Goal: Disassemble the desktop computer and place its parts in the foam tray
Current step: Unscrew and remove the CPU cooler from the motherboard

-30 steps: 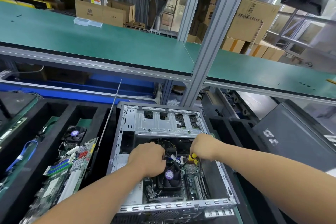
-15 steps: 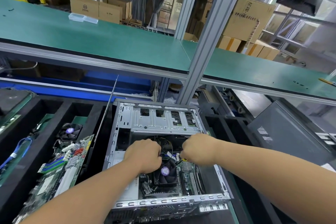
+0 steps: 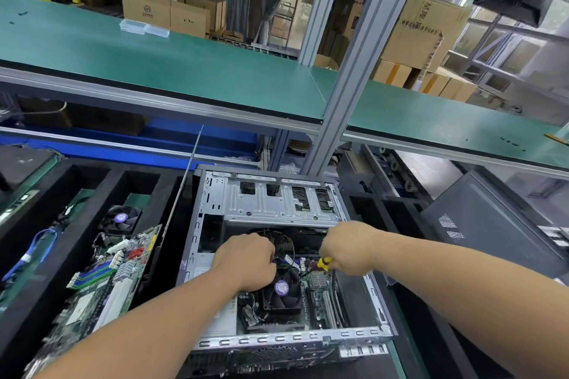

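An open desktop computer case point(image 3: 277, 203) lies on its side in front of me, its motherboard and a black cooler fan point(image 3: 281, 289) with a purple hub exposed. My left hand point(image 3: 246, 258) reaches inside beside the fan, fingers curled down among the black cables; what it holds is hidden. My right hand point(image 3: 345, 248) grips a yellow-handled screwdriver point(image 3: 324, 263) pointing down at the board. The black foam tray point(image 3: 18, 255) on the left holds a loose motherboard point(image 3: 104, 283), another fan point(image 3: 120, 218) and a blue cable point(image 3: 34, 248).
A grey side panel point(image 3: 486, 221) leans at the right. A green shelf point(image 3: 184, 68) runs above the bench on a grey aluminium post point(image 3: 345, 77). A thin metal rod point(image 3: 181, 184) stands between the tray and the case. Cardboard boxes point(image 3: 421, 28) are stacked behind.
The right hand drew toward the left hand over the fan, then moved back right, so the yellow screwdriver handle shows again. The left hand stays by the fan.
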